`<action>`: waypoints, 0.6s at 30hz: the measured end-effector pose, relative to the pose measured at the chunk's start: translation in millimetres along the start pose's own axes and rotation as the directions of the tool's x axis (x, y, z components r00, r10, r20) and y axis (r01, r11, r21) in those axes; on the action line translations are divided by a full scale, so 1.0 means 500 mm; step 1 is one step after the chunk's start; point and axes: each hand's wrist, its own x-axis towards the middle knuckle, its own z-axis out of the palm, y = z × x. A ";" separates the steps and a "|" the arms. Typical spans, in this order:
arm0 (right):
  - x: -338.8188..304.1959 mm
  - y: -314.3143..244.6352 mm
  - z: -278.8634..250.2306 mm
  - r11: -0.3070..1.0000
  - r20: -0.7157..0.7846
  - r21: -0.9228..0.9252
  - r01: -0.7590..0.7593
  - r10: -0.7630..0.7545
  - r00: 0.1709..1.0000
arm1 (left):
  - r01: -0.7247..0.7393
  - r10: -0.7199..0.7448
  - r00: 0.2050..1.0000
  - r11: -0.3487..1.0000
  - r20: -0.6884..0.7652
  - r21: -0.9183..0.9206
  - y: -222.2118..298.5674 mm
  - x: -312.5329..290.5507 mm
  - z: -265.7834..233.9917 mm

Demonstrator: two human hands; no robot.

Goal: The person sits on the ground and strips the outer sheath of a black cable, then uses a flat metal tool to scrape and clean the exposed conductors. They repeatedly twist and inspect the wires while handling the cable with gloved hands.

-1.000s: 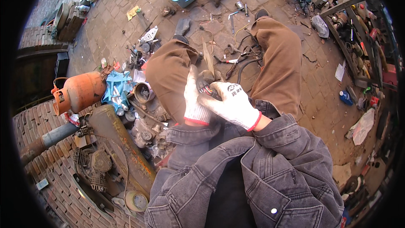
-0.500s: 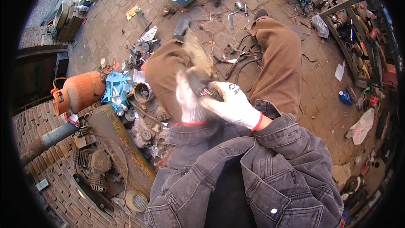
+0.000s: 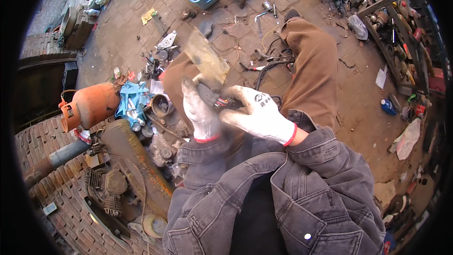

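White fabric gloves with red cuffs cover the left hand (image 3: 198,108) and the right hand (image 3: 259,111), which meet over the lap. Left fingers and palm hold a dark grey flattened piece (image 3: 206,93), seemingly to steady it; a yellowish, translucent, crumpled sheet (image 3: 205,56) stretches from it toward the far left. The right hand's thumb and forefinger are nearly together, apparently pinching a thin bundle of red, pale and dark coloured wires (image 3: 221,101) in the space between the hands, likely to keep them from slipping. Brown cloth trousers (image 3: 309,66) spread to either side, leaving room for the work.

By count: two hands, one grey piece, one sheet; the wires are several, too small to number. On the brick floor (image 3: 349,108) are one light-blue plastic basket (image 3: 205,3) at the far side, one orange metal gas cylinder (image 3: 96,103) at left, one clear plastic bag (image 3: 357,27) at far right, and several black cables (image 3: 269,69) between the legs.
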 end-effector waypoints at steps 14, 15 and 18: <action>-0.008 -0.003 0.009 0.994 -0.120 -0.066 -0.092 0.084 0.989 | -0.073 0.083 0.995 0.979 -0.046 0.188 -0.039 -0.022 0.000; -0.009 -0.002 0.008 0.992 -0.123 -0.080 -0.095 0.085 0.989 | -0.041 0.068 0.991 0.974 -0.113 0.224 -0.044 -0.021 -0.002; -0.009 -0.004 0.007 0.992 -0.127 -0.087 -0.095 0.083 0.988 | 0.015 -0.008 0.997 0.996 -0.074 0.093 -0.057 -0.019 -0.010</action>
